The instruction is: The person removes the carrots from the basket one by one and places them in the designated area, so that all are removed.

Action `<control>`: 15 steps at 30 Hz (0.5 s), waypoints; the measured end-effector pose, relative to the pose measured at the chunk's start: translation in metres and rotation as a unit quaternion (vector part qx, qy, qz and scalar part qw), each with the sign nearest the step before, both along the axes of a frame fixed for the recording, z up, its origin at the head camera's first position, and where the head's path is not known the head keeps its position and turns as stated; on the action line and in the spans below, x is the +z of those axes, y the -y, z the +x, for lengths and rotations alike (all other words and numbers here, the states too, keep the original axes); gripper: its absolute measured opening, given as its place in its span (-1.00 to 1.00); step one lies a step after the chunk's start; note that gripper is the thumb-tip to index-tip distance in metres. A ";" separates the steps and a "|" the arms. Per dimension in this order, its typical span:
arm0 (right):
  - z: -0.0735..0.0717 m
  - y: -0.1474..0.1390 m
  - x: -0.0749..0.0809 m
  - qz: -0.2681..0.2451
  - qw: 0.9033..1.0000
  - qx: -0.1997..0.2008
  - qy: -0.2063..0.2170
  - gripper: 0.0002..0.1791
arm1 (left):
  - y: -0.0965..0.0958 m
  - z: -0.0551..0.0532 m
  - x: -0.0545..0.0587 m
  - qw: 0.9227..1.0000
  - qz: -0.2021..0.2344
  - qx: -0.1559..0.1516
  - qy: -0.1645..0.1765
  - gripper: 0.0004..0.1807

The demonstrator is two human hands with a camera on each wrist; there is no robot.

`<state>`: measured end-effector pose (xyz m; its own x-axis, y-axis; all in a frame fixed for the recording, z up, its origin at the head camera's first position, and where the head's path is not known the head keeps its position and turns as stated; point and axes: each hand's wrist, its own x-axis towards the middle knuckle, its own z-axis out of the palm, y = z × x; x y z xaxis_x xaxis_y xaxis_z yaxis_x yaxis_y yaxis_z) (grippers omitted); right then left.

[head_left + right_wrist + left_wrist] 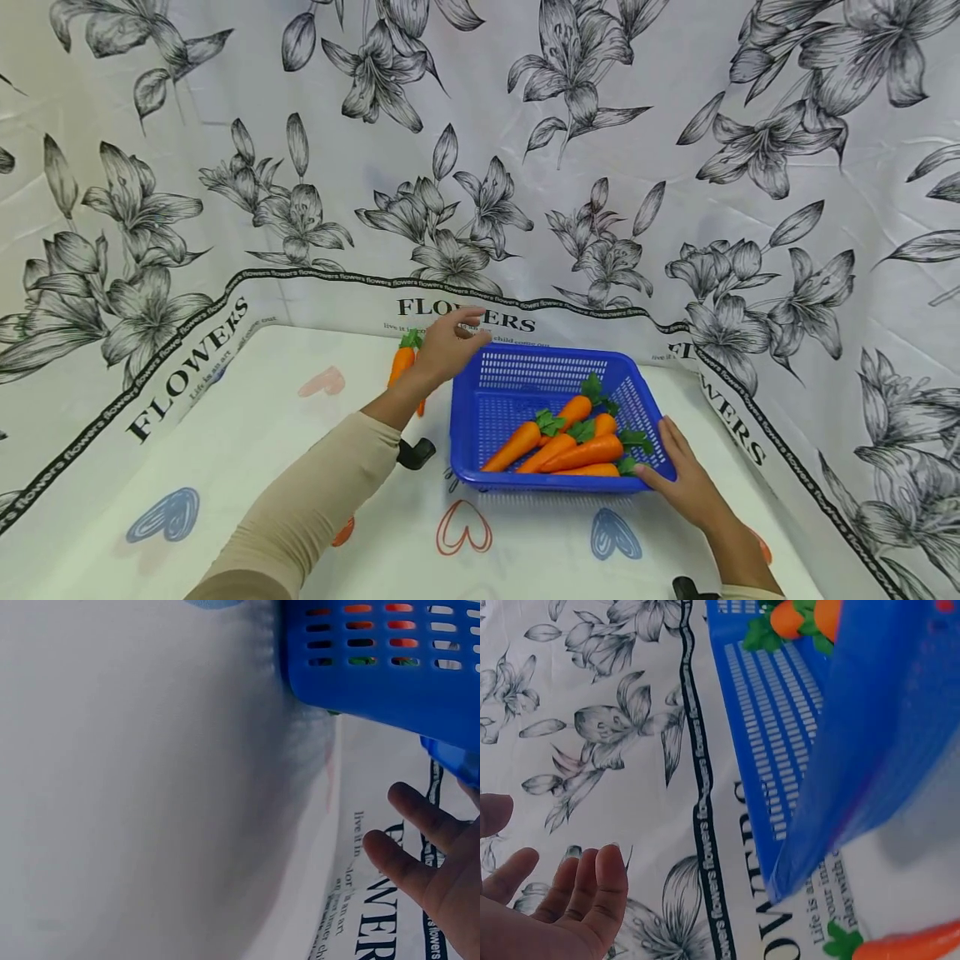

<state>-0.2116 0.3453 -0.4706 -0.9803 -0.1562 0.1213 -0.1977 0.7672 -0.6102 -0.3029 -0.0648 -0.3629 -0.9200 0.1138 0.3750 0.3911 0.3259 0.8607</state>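
Note:
A blue plastic basket [467, 417] with slotted walls stands on the table with several orange carrots [585, 452] with green leafy tops inside, mostly toward its right and front. My left hand [448, 348] is raised by the basket's back left corner, fingers loosely bent and holding nothing; the left wrist view shows the same empty hand [566, 907]. Beside the basket's front right corner is my right hand [688, 477], its thumb near the rim. In the right wrist view its fingers [401, 862] are spread next to the basket wall [360, 682].
Left of the basket lies another carrot [401, 365], partly hidden by my left forearm. A white cloth [300, 450] printed with hearts covers the table. Behind and at both sides hangs a flower-printed curtain [480, 117]. Black wrist straps [416, 454] show near my sleeves.

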 end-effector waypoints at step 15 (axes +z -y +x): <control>0.000 0.001 0.000 0.009 1.000 -0.008 0.004 0.02 | -0.042 -0.010 -0.016 0.998 0.059 -0.035 -0.012 -0.55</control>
